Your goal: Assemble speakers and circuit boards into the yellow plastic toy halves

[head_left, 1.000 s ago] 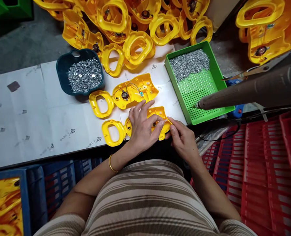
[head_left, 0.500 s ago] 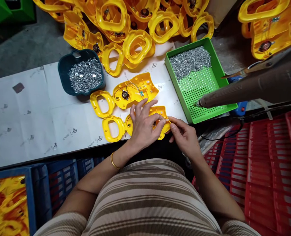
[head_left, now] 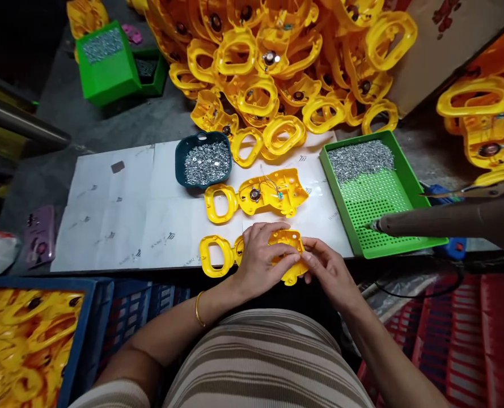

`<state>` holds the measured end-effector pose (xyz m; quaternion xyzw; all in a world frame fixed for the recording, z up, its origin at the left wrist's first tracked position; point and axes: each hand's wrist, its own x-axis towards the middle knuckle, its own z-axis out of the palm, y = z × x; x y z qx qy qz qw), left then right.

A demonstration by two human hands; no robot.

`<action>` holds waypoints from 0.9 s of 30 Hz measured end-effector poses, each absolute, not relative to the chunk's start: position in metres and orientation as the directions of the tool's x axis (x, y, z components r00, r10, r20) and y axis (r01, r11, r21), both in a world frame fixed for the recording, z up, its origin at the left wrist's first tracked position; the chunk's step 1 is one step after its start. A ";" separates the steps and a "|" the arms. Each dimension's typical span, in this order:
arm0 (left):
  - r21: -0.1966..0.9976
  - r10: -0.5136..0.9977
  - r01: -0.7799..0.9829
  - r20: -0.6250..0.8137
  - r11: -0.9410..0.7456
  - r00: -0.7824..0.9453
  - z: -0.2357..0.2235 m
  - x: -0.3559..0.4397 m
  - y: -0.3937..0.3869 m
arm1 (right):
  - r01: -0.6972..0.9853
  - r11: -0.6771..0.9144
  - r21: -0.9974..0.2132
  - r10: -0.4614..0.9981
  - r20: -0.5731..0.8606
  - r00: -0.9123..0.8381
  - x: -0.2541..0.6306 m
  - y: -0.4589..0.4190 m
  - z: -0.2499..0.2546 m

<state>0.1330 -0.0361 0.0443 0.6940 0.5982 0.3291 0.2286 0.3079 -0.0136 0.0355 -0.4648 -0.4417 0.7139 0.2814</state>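
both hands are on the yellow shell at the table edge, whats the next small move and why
Probably reach the right hand to the green tray for a screw. Both it and the left hand press on the near yellow shell, which lies closed at the table edge, while the other shell behind it lies open with its wiring showing. The powered screwdriver hangs just to the right, its tip over the tray.

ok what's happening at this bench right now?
A person has both hands on a yellow plastic shell with a loop handle at the near table edge: left hand over its body, right hand at its right end. A second open yellow shell with wiring lies behind it, between a dark teal bowl of screws and a green perforated tray of screws.
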 end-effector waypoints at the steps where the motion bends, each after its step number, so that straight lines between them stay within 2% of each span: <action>1: 0.713 0.982 0.676 0.162 -0.184 0.096 0.047 0.127 -0.034 | 0.023 -0.457 -0.889 0.798 -0.422 -0.431 0.307 -0.013 0.036; 4: 0.710 0.965 0.660 0.114 -0.246 0.236 0.056 0.109 -0.025 | 0.062 -0.476 -0.877 0.755 -0.444 -0.481 0.305 -0.008 0.037; 7: 0.681 0.924 0.640 0.156 -0.356 0.348 0.061 0.095 -0.012 | 0.094 -0.476 -0.874 0.724 -0.450 -0.523 0.303 -0.001 0.042; 14: 0.614 0.810 0.533 0.379 -0.582 0.448 0.041 0.084 0.017 | 0.106 -0.462 -0.881 0.706 -0.438 -0.556 0.295 0.012 0.050; 19: 0.510 0.786 0.599 0.361 -0.617 0.502 0.025 0.080 0.030 | 0.149 -0.421 -0.895 0.734 -0.432 -0.523 0.295 0.017 0.032; 21: 0.468 0.778 0.622 0.354 -0.628 0.519 0.023 0.078 0.032 | 0.262 -0.317 -0.911 0.755 -0.410 -0.512 0.300 0.019 0.034; 23: 0.447 0.786 0.647 0.349 -0.618 0.510 0.023 0.077 0.034 | 0.395 -0.104 -0.913 0.834 -0.296 -0.466 0.304 0.023 0.048; 25: 0.442 0.784 0.648 0.363 -0.620 0.503 0.025 0.077 0.034 | 0.498 0.152 -0.854 0.917 -0.067 -0.394 0.300 0.036 0.068; 27: 0.447 0.777 0.636 0.391 -0.629 0.494 0.029 0.077 0.032 | 0.556 0.346 -0.756 0.925 0.176 -0.336 0.283 0.059 0.086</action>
